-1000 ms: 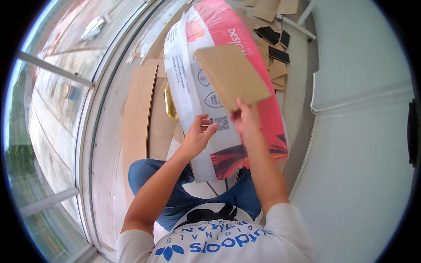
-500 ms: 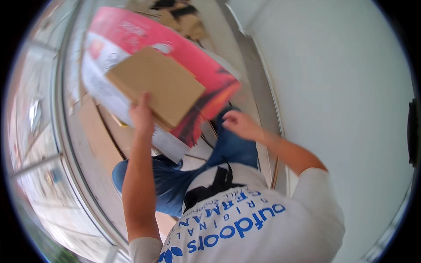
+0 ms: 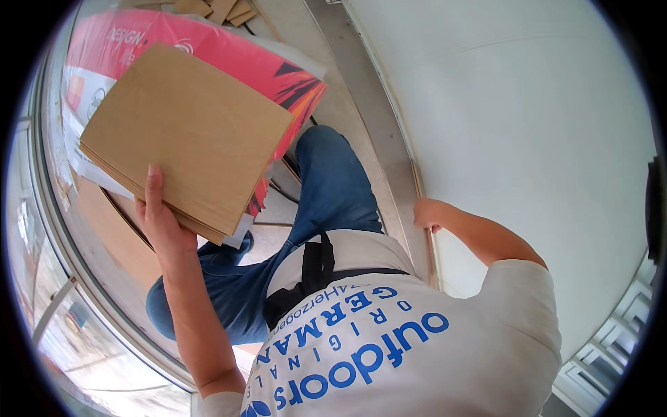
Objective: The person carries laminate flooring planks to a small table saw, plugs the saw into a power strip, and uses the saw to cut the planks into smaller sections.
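Note:
My left hand (image 3: 167, 226) grips a stack of flat brown rectangular boards (image 3: 191, 135) by its near left corner, thumb on top and fingers hidden underneath. The stack is tilted, and several thin layers show along its edge. It is held above a pink and white printed package (image 3: 229, 48). Over at the foot of the white wall, my right hand (image 3: 429, 214) has its fingers curled in against a thin brown edge (image 3: 432, 260) that runs along the wall. Whatever those fingers hold is hidden.
Loose brown pieces (image 3: 212, 10) lie on the floor beyond the package. A large brown panel (image 3: 114, 226) lies at the left beside the window frame (image 3: 52, 194). The white wall (image 3: 514, 139) closes off the right side. My bent knees (image 3: 333, 174) are between these.
My left hand has brought the board stack nearer and to the left. My right hand has moved right, from beside my knee to the wall's foot. The view has shifted too.

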A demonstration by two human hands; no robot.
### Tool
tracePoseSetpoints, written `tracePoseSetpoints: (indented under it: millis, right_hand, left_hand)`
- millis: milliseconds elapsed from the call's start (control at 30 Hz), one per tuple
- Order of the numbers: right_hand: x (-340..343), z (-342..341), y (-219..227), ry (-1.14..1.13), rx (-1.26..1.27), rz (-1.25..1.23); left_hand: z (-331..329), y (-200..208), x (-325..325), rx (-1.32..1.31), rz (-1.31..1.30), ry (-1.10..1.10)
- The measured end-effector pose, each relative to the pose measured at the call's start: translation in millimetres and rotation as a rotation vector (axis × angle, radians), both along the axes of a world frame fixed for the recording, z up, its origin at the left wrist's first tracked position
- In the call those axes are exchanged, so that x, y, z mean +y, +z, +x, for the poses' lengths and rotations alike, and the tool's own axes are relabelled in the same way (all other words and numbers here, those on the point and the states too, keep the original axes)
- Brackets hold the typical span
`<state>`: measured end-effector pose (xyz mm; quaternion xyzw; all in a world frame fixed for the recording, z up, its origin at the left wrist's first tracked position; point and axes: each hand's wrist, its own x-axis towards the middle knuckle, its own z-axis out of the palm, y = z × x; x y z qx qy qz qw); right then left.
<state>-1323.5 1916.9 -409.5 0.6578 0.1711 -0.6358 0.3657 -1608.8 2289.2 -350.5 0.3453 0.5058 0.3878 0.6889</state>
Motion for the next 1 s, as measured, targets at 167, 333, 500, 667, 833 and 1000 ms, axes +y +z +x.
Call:
tracePoseSetpoints:
  millis: [167,333,500,667,833,1000]
  right_hand:
    - [-58,38,39,0.132,-0.146,0.053]
    - [-71,94,64,0.272,-0.123,0.003]
    - [-59,138,59,0.382,-0.165,-0.021]
    - [-73,146,51,0.377,-0.34,-0.001]
    - [-78,140,39,0.547,-0.408,0.122]
    - [-32,97,19,0.512,-0.593,0.407]
  left_hand:
    - [-5,2,-3,0.037,-0.052,0.023]
    - [-14,11,-2,0.017,-0.06,0.054]
    - [-12,11,-3,0.003,-0.015,0.046]
    - [-12,12,-7,0.011,0.002,0.019]
    - [-18,12,-9,-0.069,-0.002,0.0]
    - [-9,14,-14,-0.173,-0.038,-0.016]
